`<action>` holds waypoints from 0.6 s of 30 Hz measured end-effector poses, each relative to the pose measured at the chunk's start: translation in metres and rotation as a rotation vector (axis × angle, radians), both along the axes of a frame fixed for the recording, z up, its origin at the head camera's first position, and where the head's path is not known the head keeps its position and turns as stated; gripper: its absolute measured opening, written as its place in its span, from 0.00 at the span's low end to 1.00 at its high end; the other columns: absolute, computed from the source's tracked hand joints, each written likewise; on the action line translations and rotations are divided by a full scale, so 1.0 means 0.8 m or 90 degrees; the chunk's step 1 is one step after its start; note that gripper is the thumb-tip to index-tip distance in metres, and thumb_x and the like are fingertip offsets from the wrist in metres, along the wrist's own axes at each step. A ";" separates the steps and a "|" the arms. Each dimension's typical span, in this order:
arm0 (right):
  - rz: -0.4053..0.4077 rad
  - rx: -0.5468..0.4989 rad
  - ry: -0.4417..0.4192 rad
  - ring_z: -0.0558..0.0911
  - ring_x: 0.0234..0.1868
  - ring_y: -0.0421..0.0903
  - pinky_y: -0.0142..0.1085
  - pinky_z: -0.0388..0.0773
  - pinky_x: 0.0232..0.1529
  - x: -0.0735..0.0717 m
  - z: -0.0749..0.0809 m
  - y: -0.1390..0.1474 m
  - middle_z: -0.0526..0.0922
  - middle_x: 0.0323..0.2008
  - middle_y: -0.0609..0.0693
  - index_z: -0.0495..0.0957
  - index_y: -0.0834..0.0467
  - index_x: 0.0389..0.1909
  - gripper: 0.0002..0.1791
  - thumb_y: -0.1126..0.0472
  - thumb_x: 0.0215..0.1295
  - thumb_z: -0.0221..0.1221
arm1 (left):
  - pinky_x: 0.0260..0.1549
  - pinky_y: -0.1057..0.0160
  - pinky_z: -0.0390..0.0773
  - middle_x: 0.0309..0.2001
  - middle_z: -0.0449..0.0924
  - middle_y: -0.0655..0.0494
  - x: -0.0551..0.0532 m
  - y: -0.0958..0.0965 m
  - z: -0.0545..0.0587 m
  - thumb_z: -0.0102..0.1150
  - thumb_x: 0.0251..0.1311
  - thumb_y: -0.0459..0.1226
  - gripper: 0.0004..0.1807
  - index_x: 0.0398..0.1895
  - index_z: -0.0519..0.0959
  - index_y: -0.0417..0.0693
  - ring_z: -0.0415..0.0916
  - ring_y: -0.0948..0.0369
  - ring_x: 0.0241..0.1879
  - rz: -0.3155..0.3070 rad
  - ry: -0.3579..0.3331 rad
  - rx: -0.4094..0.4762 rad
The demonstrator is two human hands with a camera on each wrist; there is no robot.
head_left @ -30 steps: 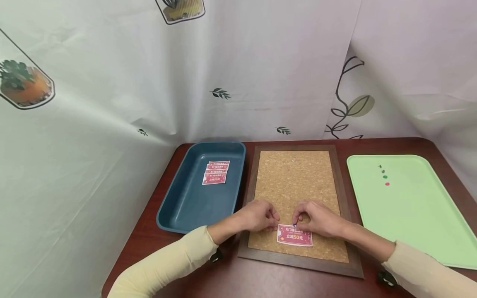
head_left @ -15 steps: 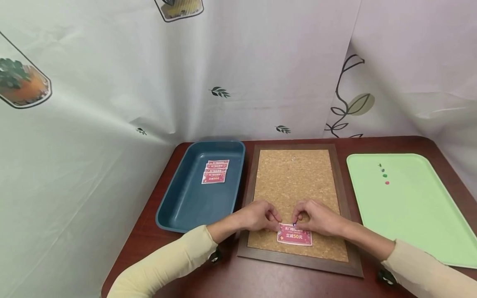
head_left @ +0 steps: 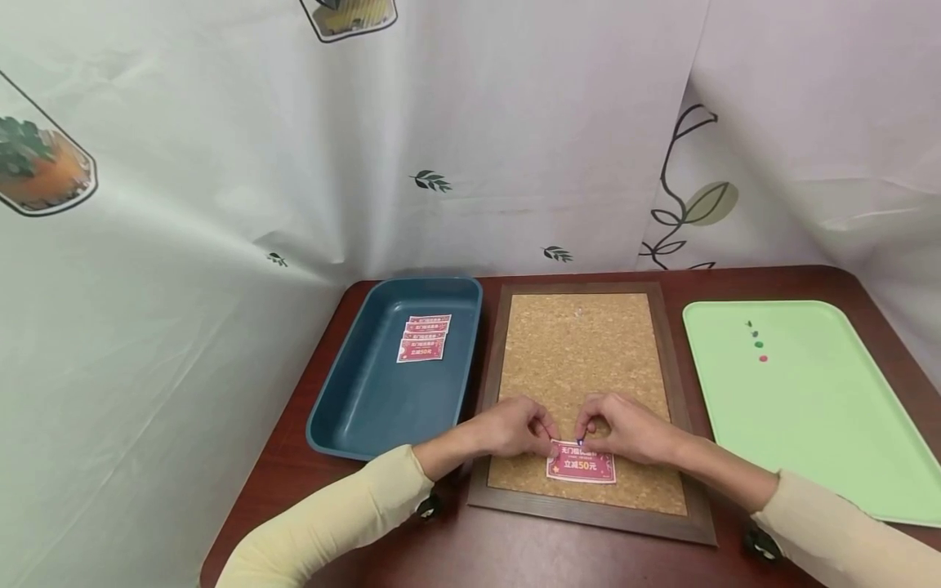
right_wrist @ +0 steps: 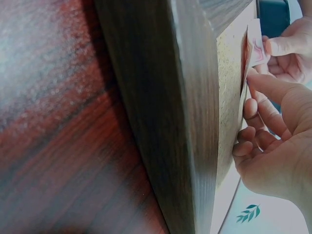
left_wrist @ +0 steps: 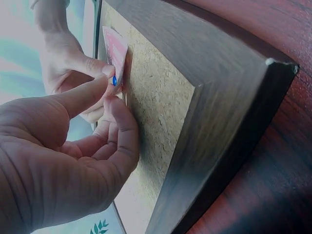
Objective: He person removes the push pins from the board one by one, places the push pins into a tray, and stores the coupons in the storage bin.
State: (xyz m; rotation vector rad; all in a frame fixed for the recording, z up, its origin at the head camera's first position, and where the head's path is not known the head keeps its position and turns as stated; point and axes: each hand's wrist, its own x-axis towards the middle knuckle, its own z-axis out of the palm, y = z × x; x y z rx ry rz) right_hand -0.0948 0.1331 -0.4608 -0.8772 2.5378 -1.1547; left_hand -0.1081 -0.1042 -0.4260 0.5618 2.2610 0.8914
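A pink and white printed coupon (head_left: pixel 581 468) lies near the bottom of a wood-framed corkboard (head_left: pixel 581 367). My left hand (head_left: pixel 517 426) pinches its upper left corner between thumb and fingers. At the coupon's top edge, my right hand (head_left: pixel 626 428) pinches a small blue pushpin (left_wrist: pixel 114 81) between thumb and forefinger. In the left wrist view the coupon (left_wrist: pixel 115 48) bends up off the cork on one side. The right wrist view shows the right fingers (right_wrist: pixel 268 87) close along the cork surface, with the pin hidden there.
A dark blue tray (head_left: pixel 367 408) on the left holds several overlapping coupons (head_left: pixel 422 339). On the right stands a light green tray (head_left: pixel 809 425) with several small pins, among them a pink pin (head_left: pixel 763 358). A small clear pin (head_left: pixel 577 312) sits high on the corkboard.
My left fingers have shifted slightly right, and the thumb now overlaps the coupon's upper left corner. My right hand with the pushpin has stayed almost in place.
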 end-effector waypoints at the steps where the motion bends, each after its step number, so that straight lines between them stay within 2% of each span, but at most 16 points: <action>1: 0.000 0.001 0.000 0.75 0.35 0.37 0.32 0.74 0.36 0.000 0.000 0.000 0.78 0.30 0.38 0.85 0.49 0.30 0.12 0.70 0.57 0.74 | 0.26 0.71 0.70 0.25 0.82 0.62 0.000 0.000 0.000 0.77 0.61 0.32 0.06 0.33 0.86 0.47 0.73 0.70 0.25 -0.006 0.007 0.000; 9: -0.002 0.004 -0.002 0.75 0.34 0.37 0.32 0.73 0.36 0.000 0.000 -0.001 0.78 0.29 0.38 0.85 0.49 0.30 0.12 0.70 0.57 0.75 | 0.31 0.73 0.73 0.25 0.81 0.66 0.001 0.003 -0.002 0.79 0.60 0.34 0.08 0.32 0.85 0.49 0.74 0.73 0.27 -0.035 0.071 -0.024; 18: 0.010 0.004 0.008 0.74 0.34 0.36 0.32 0.72 0.35 0.000 0.002 -0.003 0.77 0.29 0.37 0.86 0.49 0.31 0.11 0.68 0.57 0.76 | 0.32 0.72 0.73 0.25 0.80 0.69 0.002 0.005 -0.004 0.79 0.60 0.37 0.09 0.31 0.84 0.53 0.74 0.74 0.27 -0.033 0.127 -0.067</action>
